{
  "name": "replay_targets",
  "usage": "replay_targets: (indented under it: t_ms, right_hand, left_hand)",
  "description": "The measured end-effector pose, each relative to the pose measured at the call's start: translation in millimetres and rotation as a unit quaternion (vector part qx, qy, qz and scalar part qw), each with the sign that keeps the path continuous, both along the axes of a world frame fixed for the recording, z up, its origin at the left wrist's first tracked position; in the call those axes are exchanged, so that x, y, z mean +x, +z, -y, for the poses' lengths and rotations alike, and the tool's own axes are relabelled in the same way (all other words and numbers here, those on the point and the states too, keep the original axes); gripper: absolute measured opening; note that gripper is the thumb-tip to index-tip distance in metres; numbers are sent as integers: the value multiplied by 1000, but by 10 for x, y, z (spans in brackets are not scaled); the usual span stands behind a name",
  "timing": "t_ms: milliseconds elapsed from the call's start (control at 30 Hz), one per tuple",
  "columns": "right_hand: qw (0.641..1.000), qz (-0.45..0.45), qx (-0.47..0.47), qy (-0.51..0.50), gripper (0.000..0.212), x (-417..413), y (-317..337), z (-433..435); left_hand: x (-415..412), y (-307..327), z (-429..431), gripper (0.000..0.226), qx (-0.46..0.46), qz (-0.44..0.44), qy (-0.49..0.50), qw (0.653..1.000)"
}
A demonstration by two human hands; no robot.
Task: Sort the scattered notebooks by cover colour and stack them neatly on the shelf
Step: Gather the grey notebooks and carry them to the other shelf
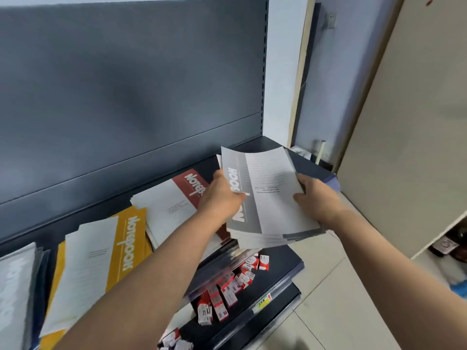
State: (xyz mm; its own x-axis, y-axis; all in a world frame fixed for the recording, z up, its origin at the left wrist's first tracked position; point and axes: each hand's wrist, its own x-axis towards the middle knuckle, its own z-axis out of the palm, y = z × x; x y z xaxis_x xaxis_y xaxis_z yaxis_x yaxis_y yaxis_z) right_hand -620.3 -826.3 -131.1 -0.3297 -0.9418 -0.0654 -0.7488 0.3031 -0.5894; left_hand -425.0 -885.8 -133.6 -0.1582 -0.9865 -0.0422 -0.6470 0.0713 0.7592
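A stack of grey-and-white notebooks (270, 198) is held above the right end of the dark shelf (310, 162). My left hand (222, 198) grips its left side, thumb on the grey cover band. My right hand (316, 198) holds the right edge, fingers curled under the stack. To the left on the shelf lie a red-and-white notebook pile (174, 208), a yellow-and-white pile (111, 253) and a grey pile (15, 294) at the far left.
The shelf's dark back panel (126, 84) rises behind. A lower shelf (278, 274) carries several small red-and-white boxes (227, 289). A beige door or cabinet panel (404, 122) stands to the right, above a tiled floor (328, 311).
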Motion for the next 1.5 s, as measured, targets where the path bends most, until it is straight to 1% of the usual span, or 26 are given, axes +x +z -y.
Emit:
replay_targets:
  t_ms: [100,233,400,467,667,733,800,900,967,1033,1133,1200,1300,1367,1500]
  right_hand:
    - [1000,-11,-8,25,53,-152,-20,330]
    - [997,-35,9,76,53,-392,-24,701]
    - [990,-68,18,125,54,-723,-87,1092]
    - [987,-83,15,137,48,-804,-130,1173]
    - [969,-148,22,196,39,-882,-263,1281]
    - [964,-157,23,212,38,-889,-284,1284]
    - [958,-184,27,219,38,-879,-285,1258]
    - [934,-264,14,241,39,-768,-228,1191]
    - [918,-273,-11,286,49,-621,-171,1147]
    - [899,-279,-51,335,54,-429,-113,1109]
    - [871,-289,-75,391,49,-75,-1,1066]
    - [857,-282,-73,426,40,210,48,991]
    - [827,-273,-76,485,37,679,97,784]
    - [799,-270,-95,529,39,1047,115,573]
    - [742,-234,-129,615,38,1864,169,-44]
  left_hand:
    - [-138,-42,146,47,15,2,36,999]
    - [-389,-89,312,53,28,2,99,995]
    - [-770,-170,456,53,51,33,131,990]
    - [-876,-207,475,52,58,55,144,986]
    - [-960,-188,499,53,53,186,173,966]
    - [-970,-219,477,50,46,192,183,963]
    - [-986,-256,445,50,37,178,201,963]
    - [-1002,-268,357,51,22,186,210,960]
    - [-973,-243,292,44,1,198,202,959]
    - [-882,-176,196,34,-23,195,211,958]
    - [-568,-15,-9,29,-33,208,273,939]
    - [-232,76,-228,31,-29,222,316,922]
    - [344,181,-718,35,-9,238,363,901]
    - [719,240,-1165,34,18,237,399,886]
    - [1369,262,-2177,27,57,231,463,854]
